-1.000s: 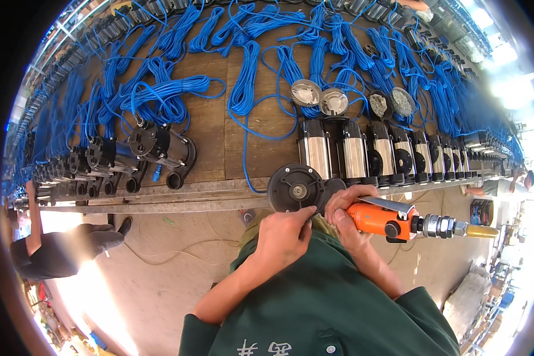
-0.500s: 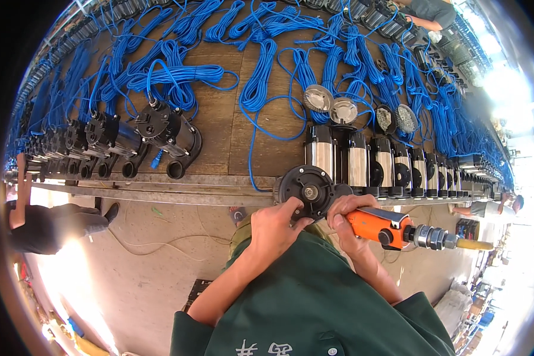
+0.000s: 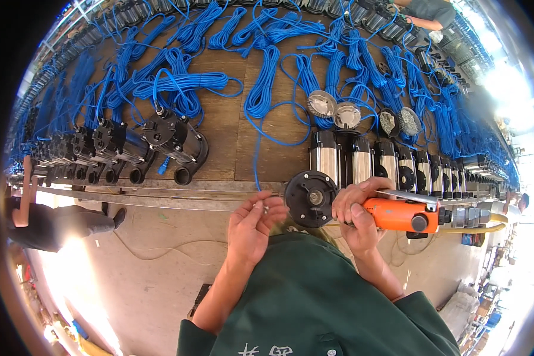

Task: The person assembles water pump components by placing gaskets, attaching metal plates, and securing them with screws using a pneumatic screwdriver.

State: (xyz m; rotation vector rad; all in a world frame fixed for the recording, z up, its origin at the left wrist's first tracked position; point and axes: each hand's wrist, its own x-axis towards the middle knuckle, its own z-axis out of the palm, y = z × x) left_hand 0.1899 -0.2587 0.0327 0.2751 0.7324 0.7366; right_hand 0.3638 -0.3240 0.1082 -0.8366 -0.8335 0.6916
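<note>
My right hand [image 3: 359, 215] grips an orange power tool [image 3: 400, 216], which has metal fittings and a yellow hose at its far right end. Left of that hand is the round black end of a pump motor [image 3: 305, 210] at the bench edge, with a metal shaft at its centre and holes near its rim. My left hand [image 3: 250, 226] is just left of the motor, apart from it, palm partly up. Its fingers are curled and pinched around a small shiny metal piece, too small to name surely. The tool's tip is hidden by my right hand.
Steel-bodied motors [image 3: 362, 160] line the bench on the right, with round metal dishes [image 3: 347, 115] behind them. More black pumps [image 3: 175, 139] stand at left. Coiled blue cables [image 3: 262, 83] cover the wooden bench [image 3: 219, 139]. Another person [image 3: 59, 222] is at far left, another at top right.
My left hand has come off the motor's face and moved left, turning its palm up. The tool in my right hand has shifted slightly right and up.
</note>
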